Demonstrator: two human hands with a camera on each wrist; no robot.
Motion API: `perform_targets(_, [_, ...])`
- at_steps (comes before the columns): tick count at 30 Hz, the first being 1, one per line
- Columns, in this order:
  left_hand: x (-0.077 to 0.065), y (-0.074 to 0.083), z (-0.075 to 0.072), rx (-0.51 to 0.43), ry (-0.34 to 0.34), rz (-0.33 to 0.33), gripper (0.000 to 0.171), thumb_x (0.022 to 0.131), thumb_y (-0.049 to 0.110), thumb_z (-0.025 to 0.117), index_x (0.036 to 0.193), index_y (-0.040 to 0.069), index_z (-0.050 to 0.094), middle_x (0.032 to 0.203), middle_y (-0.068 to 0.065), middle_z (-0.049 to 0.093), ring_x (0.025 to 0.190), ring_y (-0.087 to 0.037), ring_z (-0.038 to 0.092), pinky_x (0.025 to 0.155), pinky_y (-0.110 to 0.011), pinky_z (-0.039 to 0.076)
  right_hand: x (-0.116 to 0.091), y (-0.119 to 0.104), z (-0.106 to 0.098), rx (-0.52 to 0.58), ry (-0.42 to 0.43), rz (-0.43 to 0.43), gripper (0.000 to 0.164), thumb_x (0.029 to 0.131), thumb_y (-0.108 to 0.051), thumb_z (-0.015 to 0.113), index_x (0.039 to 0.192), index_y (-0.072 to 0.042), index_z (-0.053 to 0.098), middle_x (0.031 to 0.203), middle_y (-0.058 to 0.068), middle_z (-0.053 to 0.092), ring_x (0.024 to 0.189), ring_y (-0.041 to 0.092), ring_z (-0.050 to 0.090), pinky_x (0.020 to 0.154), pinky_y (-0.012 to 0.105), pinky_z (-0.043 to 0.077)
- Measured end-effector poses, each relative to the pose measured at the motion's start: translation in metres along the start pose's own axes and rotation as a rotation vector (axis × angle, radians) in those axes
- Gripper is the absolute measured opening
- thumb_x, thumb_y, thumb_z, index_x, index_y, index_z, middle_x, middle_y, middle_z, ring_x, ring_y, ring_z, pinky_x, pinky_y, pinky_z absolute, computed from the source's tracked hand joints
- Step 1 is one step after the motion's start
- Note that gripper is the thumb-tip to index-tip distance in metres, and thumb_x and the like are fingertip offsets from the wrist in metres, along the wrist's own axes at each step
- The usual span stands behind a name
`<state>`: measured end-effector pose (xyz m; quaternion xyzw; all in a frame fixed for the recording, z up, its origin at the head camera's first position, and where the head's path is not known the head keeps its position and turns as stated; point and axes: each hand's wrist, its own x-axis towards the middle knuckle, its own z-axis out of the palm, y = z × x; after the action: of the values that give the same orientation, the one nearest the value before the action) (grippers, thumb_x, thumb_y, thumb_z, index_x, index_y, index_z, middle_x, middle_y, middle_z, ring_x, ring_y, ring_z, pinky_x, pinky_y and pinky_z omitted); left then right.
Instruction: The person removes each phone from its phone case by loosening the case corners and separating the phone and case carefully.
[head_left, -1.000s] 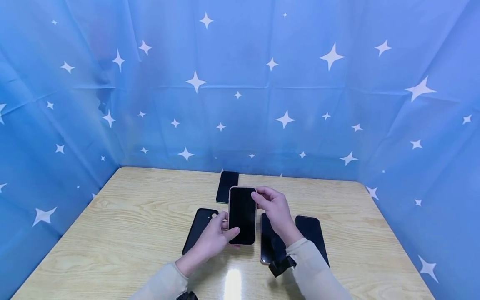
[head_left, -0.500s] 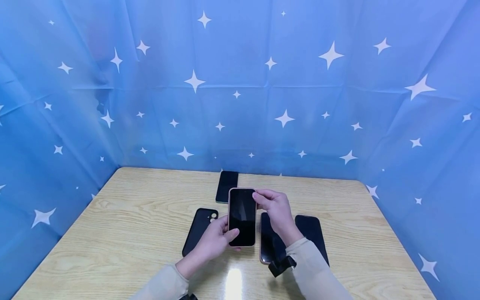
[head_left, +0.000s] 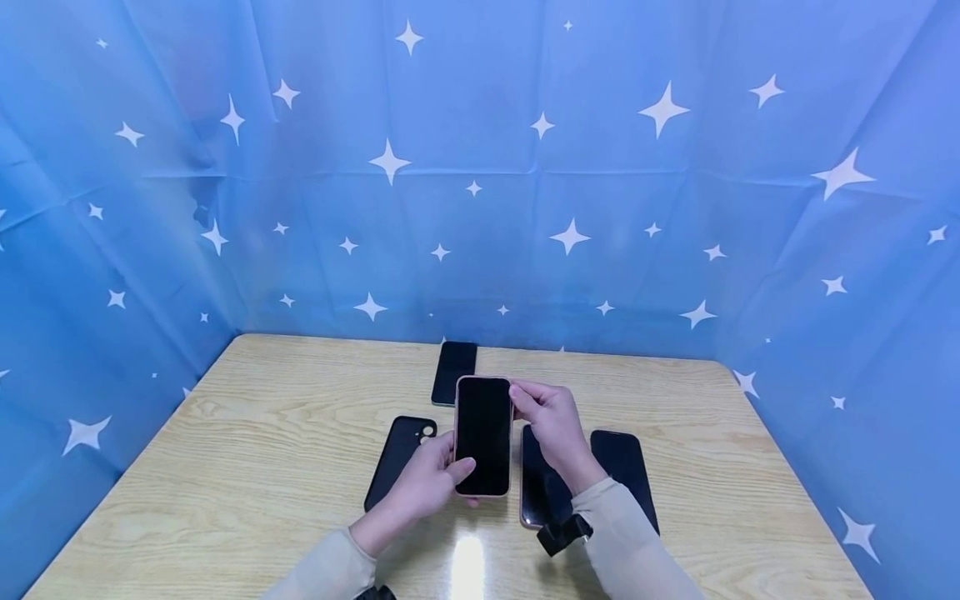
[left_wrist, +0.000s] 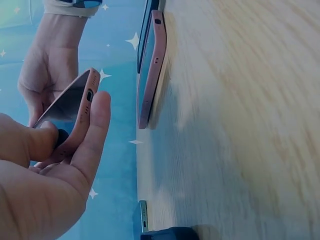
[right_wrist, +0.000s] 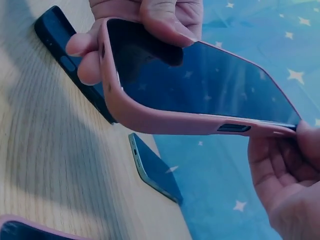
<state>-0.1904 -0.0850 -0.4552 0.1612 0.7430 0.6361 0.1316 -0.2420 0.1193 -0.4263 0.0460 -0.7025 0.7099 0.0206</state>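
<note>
A dark-screened phone (head_left: 483,433) in a pink case (right_wrist: 160,120) is held above the table, screen toward me. My left hand (head_left: 426,477) grips its lower left part, thumb over the screen and fingers behind. At the upper right corner, my right hand (head_left: 553,423) pinches the edge between thumb and fingers. The case wraps the near end and long side in the right wrist view; whether the corner under my right thumb (right_wrist: 309,137) is seated cannot be told. A black phone case (head_left: 396,462) lies left of the held phone, partly behind my left hand.
On the wooden table (head_left: 262,458), a pink-edged phone (head_left: 538,487) lies partly under my right wrist. Another dark phone (head_left: 624,467) is right of it. Farther back rests a phone with a pale green edge (head_left: 454,371). A blue star-patterned curtain (head_left: 480,208) surrounds the table.
The held phone has dropped slightly toward me, and a reflection on its screen came and went. Both hands keep their grip, with little movement. The things on the table stay put.
</note>
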Motion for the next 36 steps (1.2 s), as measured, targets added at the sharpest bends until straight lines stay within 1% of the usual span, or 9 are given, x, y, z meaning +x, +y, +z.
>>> perform_targets(4, [0.0, 0.001, 0.0, -0.012, -0.003, 0.0, 0.021, 0.104, -0.002, 0.053, 0.123, -0.008, 0.06, 0.103, -0.023, 0.076, 0.071, -0.036, 0.076, 0.075, -0.029, 0.065, -0.002, -0.001, 0.003, -0.039, 0.021, -0.021, 0.024, 0.103, 0.003, 0.057, 0.12, 0.015, 0.068, 0.089, 0.007, 0.074, 0.071, 0.009, 0.064, 0.075, 0.023, 0.058])
perform_targets(9, [0.0, 0.001, -0.002, -0.044, -0.03, -0.003, 0.021, 0.104, -0.002, 0.053, 0.123, -0.01, 0.059, 0.103, -0.024, 0.076, 0.072, -0.04, 0.075, 0.076, -0.031, 0.066, -0.003, -0.001, 0.004, -0.032, 0.029, -0.016, 0.024, 0.104, 0.004, 0.054, 0.119, 0.017, 0.068, 0.083, 0.001, 0.068, 0.073, 0.009, 0.061, 0.075, 0.024, 0.057])
perform_targets(15, [0.001, 0.0, -0.005, -0.085, -0.061, 0.003, 0.023, 0.103, -0.005, 0.052, 0.125, -0.012, 0.057, 0.107, -0.029, 0.073, 0.077, -0.044, 0.075, 0.073, -0.043, 0.067, -0.001, 0.003, 0.003, 0.078, -0.009, 0.004, 0.027, 0.106, 0.003, 0.049, 0.119, 0.021, 0.064, 0.078, -0.001, 0.062, 0.073, 0.01, 0.06, 0.071, 0.022, 0.056])
perform_targets(17, [0.001, 0.0, -0.005, -0.098, -0.078, 0.002, 0.025, 0.103, -0.005, 0.052, 0.127, -0.012, 0.056, 0.11, -0.029, 0.072, 0.079, -0.04, 0.076, 0.072, -0.046, 0.067, 0.0, 0.006, 0.002, 0.151, -0.028, 0.032, 0.027, 0.107, 0.001, 0.048, 0.118, 0.017, 0.066, 0.081, -0.001, 0.066, 0.074, 0.01, 0.061, 0.07, 0.022, 0.056])
perform_targets(22, [0.002, -0.001, -0.007, -0.094, -0.116, 0.028, 0.026, 0.103, -0.006, 0.052, 0.128, -0.011, 0.057, 0.11, -0.029, 0.073, 0.077, -0.032, 0.077, 0.072, -0.045, 0.067, -0.001, 0.011, 0.002, 0.356, -0.089, 0.097, 0.033, 0.109, -0.003, 0.045, 0.1, -0.008, 0.077, 0.087, -0.002, 0.072, 0.072, 0.008, 0.063, 0.065, 0.019, 0.055])
perform_targets(24, [0.002, -0.001, -0.008, -0.09, -0.12, 0.041, 0.025, 0.102, -0.006, 0.053, 0.126, -0.011, 0.057, 0.108, -0.029, 0.073, 0.076, -0.034, 0.077, 0.071, -0.046, 0.067, 0.0, 0.012, 0.001, 0.43, -0.122, 0.114, 0.039, 0.109, -0.002, 0.044, 0.094, -0.014, 0.077, 0.088, -0.004, 0.073, 0.073, 0.006, 0.065, 0.066, 0.018, 0.056])
perform_targets(27, [0.001, 0.0, -0.008, -0.095, -0.115, 0.044, 0.025, 0.102, -0.006, 0.053, 0.126, -0.013, 0.057, 0.108, -0.031, 0.072, 0.079, -0.04, 0.076, 0.07, -0.049, 0.067, 0.0, 0.013, 0.0, 0.486, -0.156, 0.141, 0.041, 0.109, -0.002, 0.043, 0.091, -0.016, 0.077, 0.086, -0.005, 0.073, 0.075, 0.005, 0.065, 0.069, 0.017, 0.056])
perform_targets(29, [0.001, 0.001, -0.008, -0.095, -0.098, 0.034, 0.025, 0.102, -0.006, 0.053, 0.126, -0.013, 0.057, 0.109, -0.032, 0.072, 0.08, -0.043, 0.075, 0.07, -0.05, 0.067, 0.0, 0.013, -0.001, 0.466, -0.151, 0.158, 0.04, 0.11, -0.003, 0.043, 0.091, -0.016, 0.077, 0.085, -0.005, 0.073, 0.075, 0.006, 0.066, 0.071, 0.019, 0.056])
perform_targets(36, [0.001, 0.004, -0.009, -0.089, -0.008, -0.011, 0.026, 0.104, -0.002, 0.054, 0.128, -0.013, 0.057, 0.109, -0.029, 0.073, 0.078, -0.04, 0.076, 0.072, -0.046, 0.067, 0.002, 0.009, 0.005, 0.226, -0.099, 0.105, 0.028, 0.112, -0.014, 0.044, 0.098, -0.004, 0.066, 0.087, 0.0, 0.063, 0.08, 0.013, 0.059, 0.074, 0.023, 0.053])
